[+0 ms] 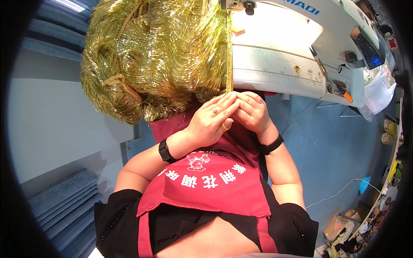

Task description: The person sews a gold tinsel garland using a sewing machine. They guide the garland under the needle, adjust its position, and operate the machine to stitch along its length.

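A gold band [229,56] runs straight toward me from under the sewing machine's head [241,5]. It is the edge of a big heap of shiny gold-green tinsel fringe [172,56] lying to its left. My left hand [211,119], with a ring and a yellow band on its fingers, is closed at the near end of this gold band. Against it, my right hand [253,112] is closed on the same end, the fingertips of both hands meeting. The fingers hide the part of the band between them. Both hands are just off the machine bed's front edge.
The white machine bed [275,69] has a ruler along its front. Thread snips [318,60] and an orange-handled tool [344,92] lie at its right. Tan ties [122,84] bind the tinsel. Dark blue folded stacks [69,206] stand left; a cluttered shelf edge [383,198] is right.
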Demonstrator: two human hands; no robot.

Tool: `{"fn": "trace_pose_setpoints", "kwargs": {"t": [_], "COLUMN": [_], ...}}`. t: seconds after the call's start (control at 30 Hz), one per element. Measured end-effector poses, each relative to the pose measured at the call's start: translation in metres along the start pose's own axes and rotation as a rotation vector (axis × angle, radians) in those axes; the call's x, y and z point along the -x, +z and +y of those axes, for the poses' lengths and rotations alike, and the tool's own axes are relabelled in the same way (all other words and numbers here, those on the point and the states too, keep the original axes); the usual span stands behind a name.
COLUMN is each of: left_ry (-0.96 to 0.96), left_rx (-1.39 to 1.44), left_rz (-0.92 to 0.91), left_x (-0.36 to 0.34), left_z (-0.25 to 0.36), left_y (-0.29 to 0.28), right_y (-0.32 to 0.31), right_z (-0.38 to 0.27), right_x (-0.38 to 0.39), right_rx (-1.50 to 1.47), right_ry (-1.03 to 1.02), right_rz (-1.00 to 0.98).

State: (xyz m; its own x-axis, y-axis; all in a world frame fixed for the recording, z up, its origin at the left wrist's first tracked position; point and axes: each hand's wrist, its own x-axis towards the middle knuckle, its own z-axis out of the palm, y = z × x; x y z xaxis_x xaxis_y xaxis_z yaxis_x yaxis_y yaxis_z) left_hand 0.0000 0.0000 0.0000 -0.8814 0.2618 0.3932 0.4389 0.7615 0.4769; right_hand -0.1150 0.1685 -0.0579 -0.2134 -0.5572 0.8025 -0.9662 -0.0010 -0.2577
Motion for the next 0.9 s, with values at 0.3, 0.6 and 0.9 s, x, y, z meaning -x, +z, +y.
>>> {"fn": "trace_pose_setpoints", "kwargs": {"t": [0.3, 0.6, 0.9], "left_ry": [0.001, 0.025, 0.050], "left_rx": [0.035, 0.042, -0.007], "left_rz": [0.008, 0.002, 0.005], "left_x": [-0.002, -0.003, -0.005], "left_z": [0.001, -0.009, -0.008], "left_y": [0.004, 0.005, 0.004], "right_y": [-0.007, -0.005, -0.006], "right_z": [0.003, 0.006, 0.007], "right_x": [-0.001, -0.003, -0.004], "right_rx": [0.025, 0.016, 0.038], "right_ry": [-0.007, -0.002, 0.004], "right_rz": [-0.038, -0.042, -0.039]}}
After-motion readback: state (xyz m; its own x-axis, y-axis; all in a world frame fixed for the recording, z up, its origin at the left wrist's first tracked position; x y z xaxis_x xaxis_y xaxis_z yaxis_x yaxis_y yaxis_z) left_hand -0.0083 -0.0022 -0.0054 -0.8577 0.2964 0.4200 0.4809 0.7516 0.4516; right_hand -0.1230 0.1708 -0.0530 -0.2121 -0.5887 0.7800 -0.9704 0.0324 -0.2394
